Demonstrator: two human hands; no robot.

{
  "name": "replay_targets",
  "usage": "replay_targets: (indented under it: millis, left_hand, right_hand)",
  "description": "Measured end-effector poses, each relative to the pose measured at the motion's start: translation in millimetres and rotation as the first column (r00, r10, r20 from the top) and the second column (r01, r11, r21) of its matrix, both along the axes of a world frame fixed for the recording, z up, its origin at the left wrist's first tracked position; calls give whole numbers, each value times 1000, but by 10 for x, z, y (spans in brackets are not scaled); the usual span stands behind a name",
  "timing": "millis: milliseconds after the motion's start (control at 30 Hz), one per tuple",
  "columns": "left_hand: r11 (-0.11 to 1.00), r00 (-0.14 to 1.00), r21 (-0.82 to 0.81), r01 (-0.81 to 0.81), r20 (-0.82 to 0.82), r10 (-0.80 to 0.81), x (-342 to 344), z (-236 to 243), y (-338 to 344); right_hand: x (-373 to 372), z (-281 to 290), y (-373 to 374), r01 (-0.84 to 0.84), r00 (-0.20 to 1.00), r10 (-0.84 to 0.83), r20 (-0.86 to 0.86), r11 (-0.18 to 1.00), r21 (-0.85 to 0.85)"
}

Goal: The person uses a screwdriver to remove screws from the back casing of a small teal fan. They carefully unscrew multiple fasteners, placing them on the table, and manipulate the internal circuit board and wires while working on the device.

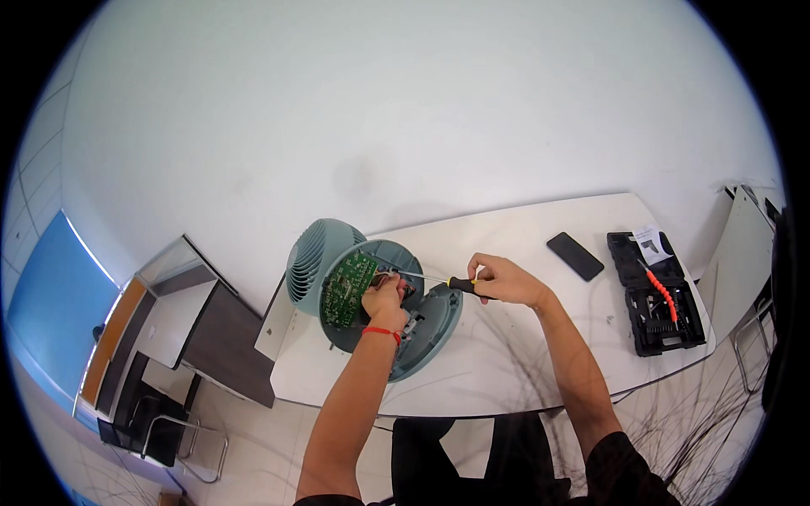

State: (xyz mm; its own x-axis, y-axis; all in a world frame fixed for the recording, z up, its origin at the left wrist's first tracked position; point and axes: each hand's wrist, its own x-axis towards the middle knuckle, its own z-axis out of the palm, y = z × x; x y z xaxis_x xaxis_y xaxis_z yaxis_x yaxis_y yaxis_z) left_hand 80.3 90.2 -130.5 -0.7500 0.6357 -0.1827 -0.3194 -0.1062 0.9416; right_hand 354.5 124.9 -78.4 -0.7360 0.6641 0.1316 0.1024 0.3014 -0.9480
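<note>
My right hand (498, 278) grips a black and yellow screwdriver (461, 284), whose metal shaft points left into the opened base of a pale green fan. My left hand (384, 297), with a red cord on its wrist, is closed inside that base beside a green circuit board (348, 287), near some thin wires; what its fingers hold is hidden. The fan's slatted round head (305, 260) lies at the back left of the opened housing, and a curved green shell (430, 337) rests beneath my hands on the white table (523, 354).
A black phone (575, 255) lies right of my right hand. Farther right sits an open black tool case (658, 320) with an orange flexible extension and a paper. A white wall stands behind the table; desks and a chair (160, 430) are at left, a panel (730, 253) at right.
</note>
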Motion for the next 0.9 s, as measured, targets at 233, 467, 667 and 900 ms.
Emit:
replay_targets:
  millis: [233, 467, 667, 900]
  left_hand:
    - [997, 990, -53, 47, 135, -39, 18, 152, -36]
    - [996, 989, -65, 56, 137, -46, -12, 144, -37]
    - [994, 989, -77, 72, 137, -61, -19, 144, -29]
    - [988, 979, -8, 157, 134, -154, -101, 89, -73]
  right_hand:
    - [34, 25, -12, 35, 998, -36, 44, 999, 38]
    - [37, -54, 2, 37, 999, -35, -35, 998, 59]
    - [21, -17, -49, 51, 998, -48, -52, 998, 46]
    - [-13, -88, -15, 171, 981, -144, -127, 958, 230]
